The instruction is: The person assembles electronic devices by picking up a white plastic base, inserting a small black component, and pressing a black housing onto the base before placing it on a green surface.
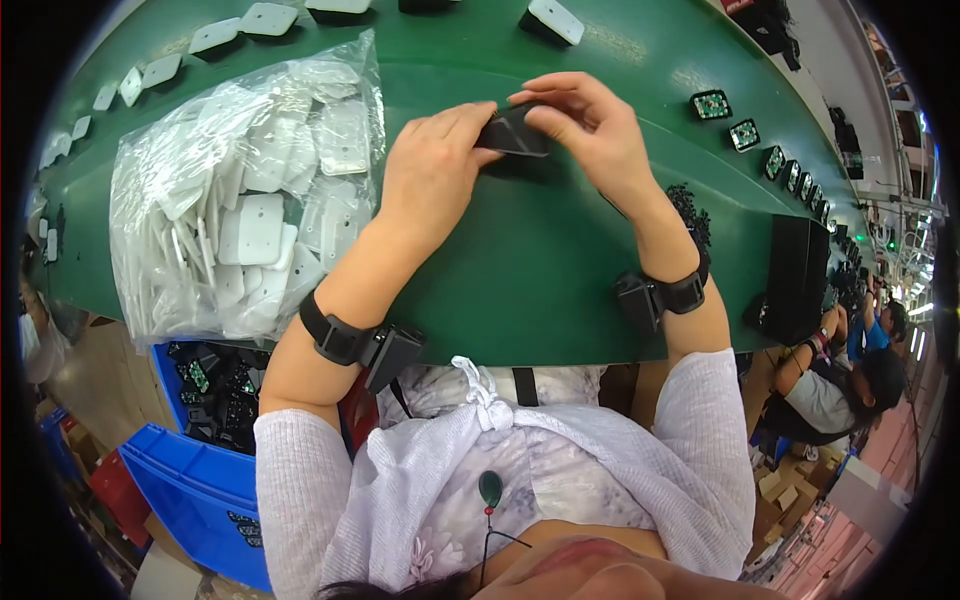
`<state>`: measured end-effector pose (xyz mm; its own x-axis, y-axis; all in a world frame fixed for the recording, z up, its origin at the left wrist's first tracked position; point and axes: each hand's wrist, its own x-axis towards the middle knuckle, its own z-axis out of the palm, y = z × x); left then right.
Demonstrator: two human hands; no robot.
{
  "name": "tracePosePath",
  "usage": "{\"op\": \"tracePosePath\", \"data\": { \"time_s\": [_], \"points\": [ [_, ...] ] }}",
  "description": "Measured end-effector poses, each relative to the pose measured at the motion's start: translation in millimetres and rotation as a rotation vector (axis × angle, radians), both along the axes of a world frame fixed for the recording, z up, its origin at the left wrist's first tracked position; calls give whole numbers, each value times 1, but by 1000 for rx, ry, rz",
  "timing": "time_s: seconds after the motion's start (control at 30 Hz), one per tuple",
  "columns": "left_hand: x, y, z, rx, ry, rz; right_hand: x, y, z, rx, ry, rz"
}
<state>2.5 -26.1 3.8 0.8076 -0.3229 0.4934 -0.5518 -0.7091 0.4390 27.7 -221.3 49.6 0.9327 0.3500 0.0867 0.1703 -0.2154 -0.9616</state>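
Observation:
Over the green table, a black rectangular plastic housing [518,136] is held up between both hands. My left hand [432,165] grips its left end, fingers curled over the top edge and thumb below. From the right, my right hand [597,130] has its thumb and fingers closed on the upper right edge. What lies inside or behind the housing is hidden. To the left of my left hand lies a clear plastic bag [150,190] filled with white rounded plates [258,230]. A pile of small black parts [690,215] sits beside my right forearm.
White-topped pieces [554,22] line the far edge of the green table [520,290]. Black housings with green circuit boards [711,105] run down the right side, near a black box [798,270]. Blue bins [190,490] stand at lower left. Other people [850,385] sit at right.

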Motion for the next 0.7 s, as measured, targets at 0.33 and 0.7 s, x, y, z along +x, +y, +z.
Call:
{"op": "tracePosePath", "data": {
  "time_s": [0.33,0.7],
  "points": [
    [-18,-5,23,-595,641,-128,-26,16,0,209,-21,-114],
    [-65,108,67,246,108,437,57,-93,26,-489,-361,-200]
  ]
}}
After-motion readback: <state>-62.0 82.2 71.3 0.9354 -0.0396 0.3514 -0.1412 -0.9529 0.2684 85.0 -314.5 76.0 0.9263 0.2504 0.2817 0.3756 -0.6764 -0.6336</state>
